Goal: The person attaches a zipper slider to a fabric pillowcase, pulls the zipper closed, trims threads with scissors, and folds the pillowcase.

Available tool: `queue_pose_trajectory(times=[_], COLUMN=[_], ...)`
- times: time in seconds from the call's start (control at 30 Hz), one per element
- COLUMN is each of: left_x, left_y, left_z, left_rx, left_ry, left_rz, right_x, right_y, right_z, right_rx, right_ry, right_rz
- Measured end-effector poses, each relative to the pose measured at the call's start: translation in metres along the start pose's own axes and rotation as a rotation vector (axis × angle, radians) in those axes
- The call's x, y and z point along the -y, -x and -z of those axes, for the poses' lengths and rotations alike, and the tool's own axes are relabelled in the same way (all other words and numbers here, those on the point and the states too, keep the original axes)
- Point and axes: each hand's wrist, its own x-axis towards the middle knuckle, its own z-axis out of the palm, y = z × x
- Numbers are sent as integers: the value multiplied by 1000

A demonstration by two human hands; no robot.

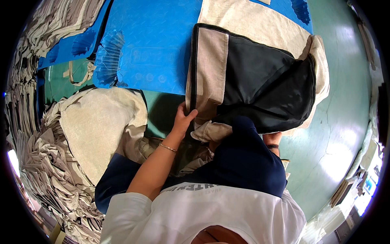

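Note:
In front of me lies a beige fabric cover [209,69] with a black lining [260,73] and a dark edge binding. Its left lower corner is pinched by my left hand [185,118], thumb on top and the fingers partly behind the cloth. My right hand [272,139] reaches under the near right edge of the black lining, close to my raised knee. The cloth hides its fingers, so their grip does not show. Part of the cover rests over a blue plastic platform [150,49], and its near side hangs toward my legs.
Large stacks of folded beige and grey fabric [44,162] fill the left side. A beige cloth piece [101,126] is draped beside my left leg. A fabric strap [77,81] lies by the platform's left corner. Green floor [337,101] extends on the right, with wrapped goods along the far edge.

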Motion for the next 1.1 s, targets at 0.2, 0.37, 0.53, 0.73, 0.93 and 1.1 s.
queue_pose_trajectory(times=[0.2, 0.37, 0.53, 0.73, 0.93, 1.1], left_x=[-10, -4, 6, 1, 0, -9], left_y=[-16, -13, -9, 10, 7, 4], left_z=[3, 3, 8, -1, 3, 11], left_rx=[192, 104, 219, 218, 335, 244], left_ry=[14, 350, 210, 122, 134, 1], left_rz=[404, 438, 407, 155, 346, 457], right_x=[-31, -19, -14, 14, 30, 46], right_y=[-22, -14, -6, 41, 30, 0], right_z=[30, -8, -28, -94, -102, -211], right_rx=[105, -166, -243, -233, 452, 723], right_ry=[853, -225, -331, -400, -248, 101], right_rz=[230, -172, -122, -65, 133, -46])
